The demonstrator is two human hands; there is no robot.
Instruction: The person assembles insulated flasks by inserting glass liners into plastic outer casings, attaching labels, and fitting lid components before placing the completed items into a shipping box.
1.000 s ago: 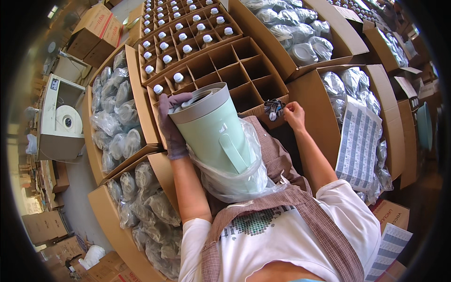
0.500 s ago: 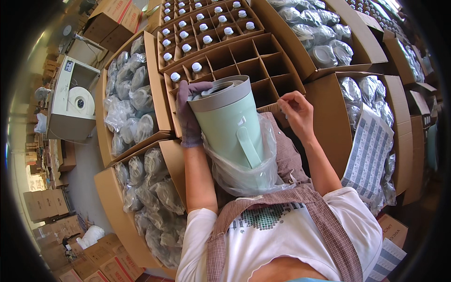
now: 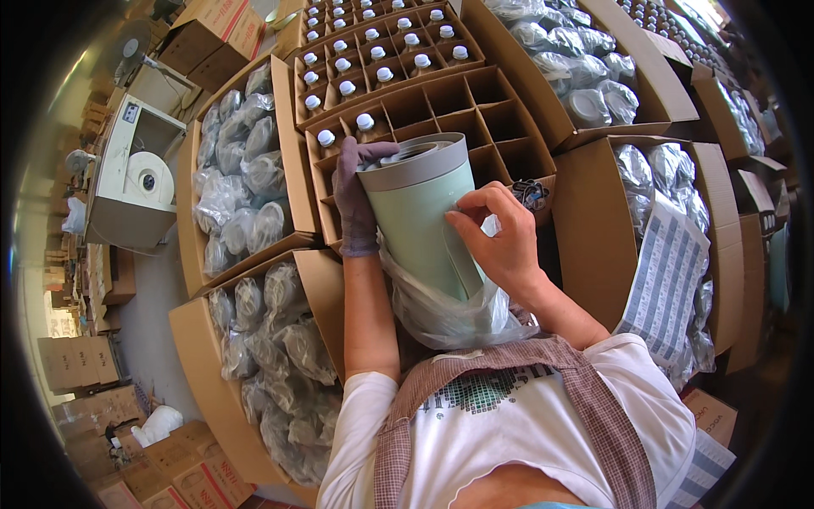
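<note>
A pale green jug (image 3: 417, 222) with a grey rim stands tilted in front of my chest, its lower part inside a clear plastic bag (image 3: 437, 314). My left hand (image 3: 353, 191), in a purple-grey glove, is closed on the jug's upper left side, with fingers over the rim. My bare right hand (image 3: 500, 233) has thumb and forefinger pinched together against the jug's right side, near its handle. Whatever sits in that pinch is too small to make out. Part of the handle is hidden behind the fingers.
Beyond the jug is a divided carton (image 3: 543, 153) with white-capped bottles (image 3: 365, 122) and several vacant cells. Open cartons of bagged items (image 3: 246, 170) flank me. A sheet of blue-and-white labels (image 3: 666, 276) hangs over the right carton. A white machine (image 3: 127, 204) stands far left.
My right hand has come left from beside the carton onto the jug's side, fingers now pinched there. The left hand keeps its hold. The jug has shifted slightly right in view.
</note>
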